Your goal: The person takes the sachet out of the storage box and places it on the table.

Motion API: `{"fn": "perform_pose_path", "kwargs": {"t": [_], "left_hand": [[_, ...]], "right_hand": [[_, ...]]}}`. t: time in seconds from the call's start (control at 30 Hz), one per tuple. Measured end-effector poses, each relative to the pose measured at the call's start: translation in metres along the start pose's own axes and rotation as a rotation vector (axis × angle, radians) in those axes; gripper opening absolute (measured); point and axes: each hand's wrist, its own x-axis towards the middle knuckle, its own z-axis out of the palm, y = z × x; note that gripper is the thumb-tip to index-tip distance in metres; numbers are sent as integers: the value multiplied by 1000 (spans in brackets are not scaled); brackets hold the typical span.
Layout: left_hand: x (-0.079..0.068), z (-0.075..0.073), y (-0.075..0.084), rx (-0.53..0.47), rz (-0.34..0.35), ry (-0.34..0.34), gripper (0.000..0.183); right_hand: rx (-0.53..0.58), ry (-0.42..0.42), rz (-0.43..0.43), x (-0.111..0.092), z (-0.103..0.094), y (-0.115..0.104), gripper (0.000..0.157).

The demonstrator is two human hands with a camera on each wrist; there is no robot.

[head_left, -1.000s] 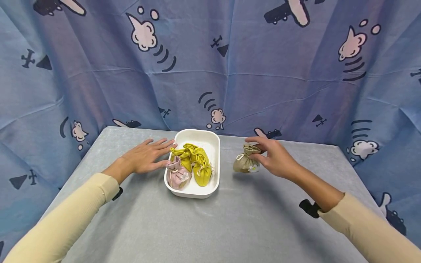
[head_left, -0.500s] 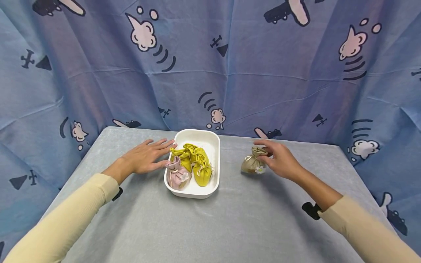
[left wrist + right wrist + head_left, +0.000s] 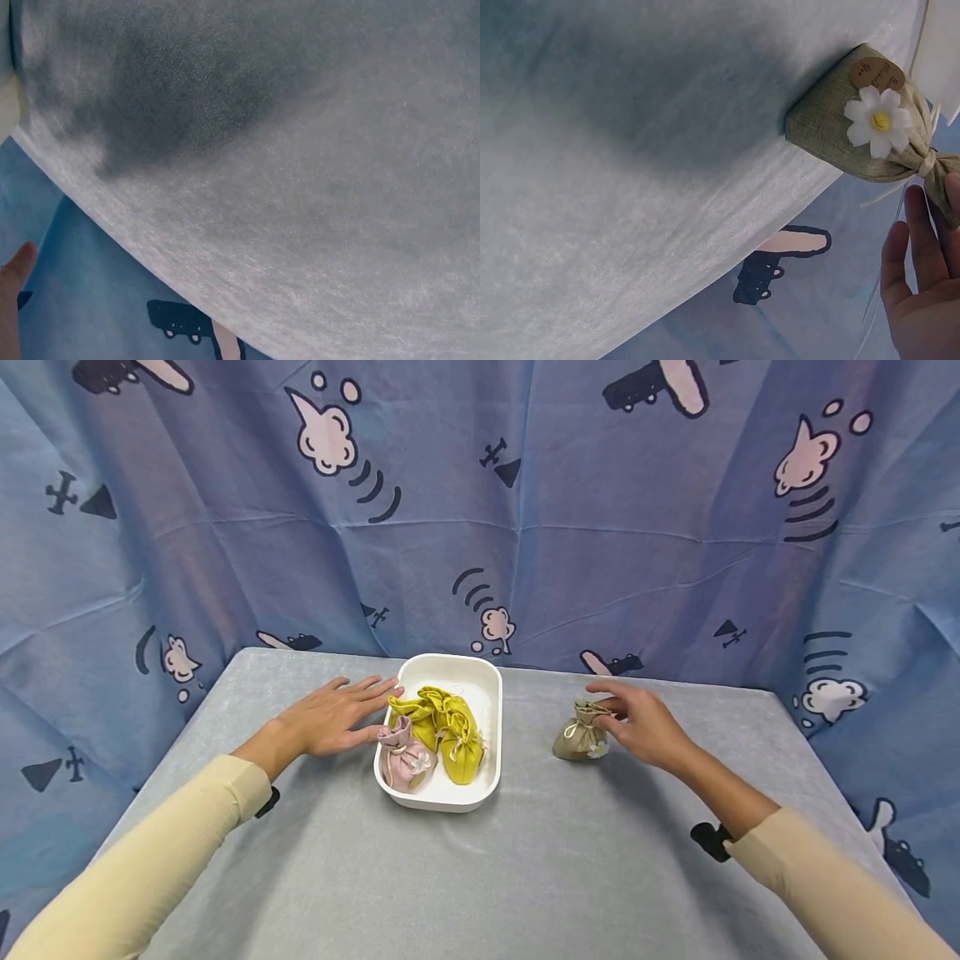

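Note:
A small olive-beige drawstring pouch (image 3: pixel 577 741) with a white flower sits on the grey table, right of the tray. My right hand (image 3: pixel 637 722) pinches its gathered neck from the right. In the right wrist view the pouch (image 3: pixel 847 135) shows a round brown tag and a yellow-centred flower, with the fingers (image 3: pixel 926 255) at its neck. My left hand (image 3: pixel 330 718) lies with spread fingers at the left rim of a white tray (image 3: pixel 487 681). Inside the tray are a pink pouch (image 3: pixel 408 764) and yellow-green pouches (image 3: pixel 461 752).
The grey cloth-covered table (image 3: pixel 465 885) stretches in front of both arms. A blue patterned curtain (image 3: pixel 450 502) hangs behind its far edge. Mostly table surface (image 3: pixel 300 187) fills the left wrist view.
My right hand has carried the beige pouch a little to the right and down onto the table. The left hand and the tray stay where they were.

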Motion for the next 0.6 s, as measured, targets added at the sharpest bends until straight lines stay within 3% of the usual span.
{"fn": "perform_pose_path", "kwargs": {"t": [0.37,0.6], "left_hand": [[1,0,0,-2,-4,-3,68],[0,0,1,-1,-10,-10,68]], "right_hand": [[-6,-24,19,2,-4,0,48],[-6,-27,-11,6,-6,-6,48]]}}
